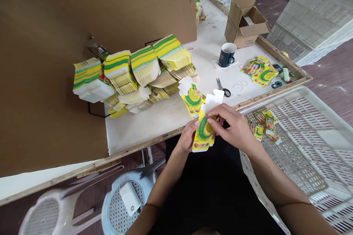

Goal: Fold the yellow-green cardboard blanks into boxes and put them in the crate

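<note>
A yellow and green printed carton (204,132) is held over my lap, in front of the table edge, its white end flaps unfolded at the top. My left hand (189,134) grips its left side, the fingers partly hidden behind it. With thumb and fingers closed, my right hand (233,125) pinches the carton's right side just below the white flaps. Right behind it, a few flat cartons (193,99) lie on the table. Stacks of folded flat cartons (143,66) are piled farther left.
Scissors (223,88), a dark mug (227,55), an open cardboard box (246,22) and more flat cartons (260,70) are on the white table (132,126). A white plastic basket (300,154) with several small cartons (266,125) stands at my right. Plastic stools (110,205) are lower left.
</note>
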Motion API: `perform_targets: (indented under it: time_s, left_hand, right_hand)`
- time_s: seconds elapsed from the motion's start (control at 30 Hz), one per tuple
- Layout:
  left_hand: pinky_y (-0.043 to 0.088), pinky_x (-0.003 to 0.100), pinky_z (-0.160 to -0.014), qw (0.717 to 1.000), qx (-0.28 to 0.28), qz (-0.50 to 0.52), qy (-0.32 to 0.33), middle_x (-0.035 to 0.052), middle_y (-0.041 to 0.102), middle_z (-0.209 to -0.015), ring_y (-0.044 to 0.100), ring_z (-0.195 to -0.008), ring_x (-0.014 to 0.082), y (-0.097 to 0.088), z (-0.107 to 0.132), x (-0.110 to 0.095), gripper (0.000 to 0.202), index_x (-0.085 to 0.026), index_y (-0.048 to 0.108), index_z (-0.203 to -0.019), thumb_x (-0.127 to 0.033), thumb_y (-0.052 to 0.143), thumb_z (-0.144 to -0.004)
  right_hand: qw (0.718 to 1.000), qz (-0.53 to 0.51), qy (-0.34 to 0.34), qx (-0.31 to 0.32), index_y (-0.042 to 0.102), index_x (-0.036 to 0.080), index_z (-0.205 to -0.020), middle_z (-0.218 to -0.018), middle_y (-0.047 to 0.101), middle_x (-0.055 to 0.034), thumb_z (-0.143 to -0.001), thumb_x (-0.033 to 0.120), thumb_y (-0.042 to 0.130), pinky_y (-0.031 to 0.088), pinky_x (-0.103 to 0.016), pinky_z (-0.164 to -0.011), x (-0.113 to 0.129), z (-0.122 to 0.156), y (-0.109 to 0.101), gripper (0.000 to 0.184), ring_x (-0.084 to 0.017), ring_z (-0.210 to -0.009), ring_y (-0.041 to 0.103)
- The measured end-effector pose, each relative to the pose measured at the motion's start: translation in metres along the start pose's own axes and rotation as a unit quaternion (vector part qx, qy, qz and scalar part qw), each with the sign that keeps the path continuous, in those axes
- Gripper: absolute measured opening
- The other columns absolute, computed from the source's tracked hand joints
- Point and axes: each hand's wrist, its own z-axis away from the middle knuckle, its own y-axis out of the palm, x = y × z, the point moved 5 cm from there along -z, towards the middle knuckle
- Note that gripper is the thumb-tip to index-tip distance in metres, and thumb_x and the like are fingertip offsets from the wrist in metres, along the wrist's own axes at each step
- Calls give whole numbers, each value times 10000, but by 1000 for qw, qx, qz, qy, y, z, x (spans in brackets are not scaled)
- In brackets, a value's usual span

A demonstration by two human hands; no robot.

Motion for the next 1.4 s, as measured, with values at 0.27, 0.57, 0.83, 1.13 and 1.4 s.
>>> perform_targets:
  time_s: [0.27, 0.57, 0.83, 1.13, 1.4]
  left_hand:
    - [600, 360, -853, 999, -37, -11, 36, 82, 795, -870, 760, -968, 283, -8, -2, -5, 550, -149, 761, -983, -555, 895, -637]
    - [544, 351, -998, 983, -48, -109, 139, 96, 769, -1144, 700, -1135, 253, -10, -4, 0, 476, -183, 710, -1192, -520, 743, -857]
    - [543, 270, -823, 958, -76, -226, 161, 50, 748, -936, 691, -858, 171, -9, -3, -8, 400, -169, 680, -1110, -450, 775, -842]
    - [545, 317, -890, 970, 48, -218, 99, 89, 746, -1081, 726, -991, 231, 0, 5, -19, 625, -238, 527, -1388, -351, 798, -837]
    - [536, 251, -752, 976, 108, -181, 54, 50, 729, -969, 704, -833, 165, 2, 4, -9, 435, -211, 546, -1089, -339, 839, -794]
  right_hand:
    - [1000, -8, 8, -17, 635, 207, -1143, -1136, 589, -106, -980, 255, 613, 550, -317, -748, -1, 2, 3, 171, -174, -857, 618]
    - [975, -80, 190, -83, 667, 196, -911, -731, 603, -4, -969, 380, 610, 451, -288, -628, -26, 26, 29, 202, -150, -650, 536]
    - [964, -87, 220, -126, 679, 193, -879, -741, 614, -17, -943, 425, 642, 451, -280, -607, -42, 37, 25, 244, -153, -668, 542]
    - [956, -232, 167, -60, 560, 247, -1371, -970, 683, -26, -957, 384, 645, 531, -266, -676, -46, 39, 11, 445, -146, -769, 643]
    - [952, -233, 198, -16, 681, 204, -989, -717, 621, 12, -977, 460, 614, 430, -225, -533, -52, 40, 8, 265, -116, -591, 549]
